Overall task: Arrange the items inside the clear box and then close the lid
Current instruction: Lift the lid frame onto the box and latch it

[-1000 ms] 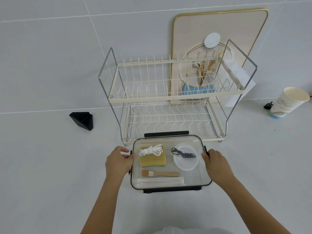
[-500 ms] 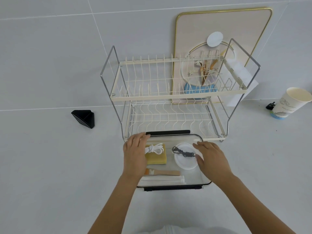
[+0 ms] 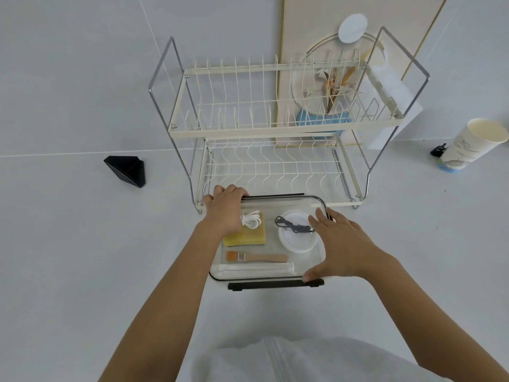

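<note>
Fingers (image 3: pixel 234 192) of the left hand (image 3: pixel 224 209) curl over the lid's (image 3: pixel 297 201) far-left edge – the right hand (image 3: pixel 341 244) lies spread, thumb at its near rim – on the box (image 3: pixel 217 274) before the rack (image 3: pixel 275 128)

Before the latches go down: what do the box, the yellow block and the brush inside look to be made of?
Clear box: likely rigid clear plastic, glossy; contents show through, black clips at the edges. Yellow block: looks like sponge, matte and porous. Brush: pale wooden handle, metal band, orange bristles, probably synthetic.
</note>
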